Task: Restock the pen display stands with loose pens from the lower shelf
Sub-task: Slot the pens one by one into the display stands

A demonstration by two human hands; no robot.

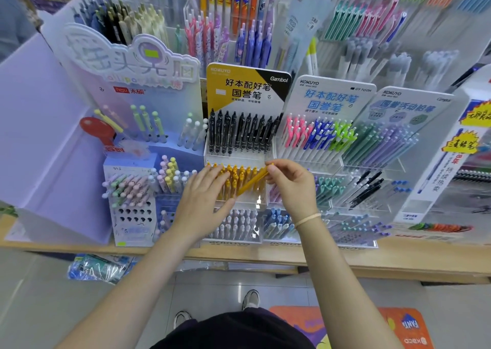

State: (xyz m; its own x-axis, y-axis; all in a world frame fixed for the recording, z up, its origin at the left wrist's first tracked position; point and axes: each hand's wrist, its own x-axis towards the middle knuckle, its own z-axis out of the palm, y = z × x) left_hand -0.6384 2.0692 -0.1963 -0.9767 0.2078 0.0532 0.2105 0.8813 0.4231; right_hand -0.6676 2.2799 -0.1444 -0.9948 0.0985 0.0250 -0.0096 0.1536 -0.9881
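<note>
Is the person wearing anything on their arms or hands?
Both arms are bare, with no sleeves and no gloves. The left hand wears nothing. The right hand has a thin, pale band around its wrist. No rings or watch show.

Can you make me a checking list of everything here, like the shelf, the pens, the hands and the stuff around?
Surface: wooden shelf carrying the pen stands.
Job's things: yellow pen held slanted over the row of yellow pens; black pens stand in the tier above.
Clutter: plastic packets under the shelf edge.
Grippers: right hand pinches the yellow pen; left hand rests flat on the yellow row.
Cables: nothing seen.
Surroundings: orange mat on the floor.
</note>
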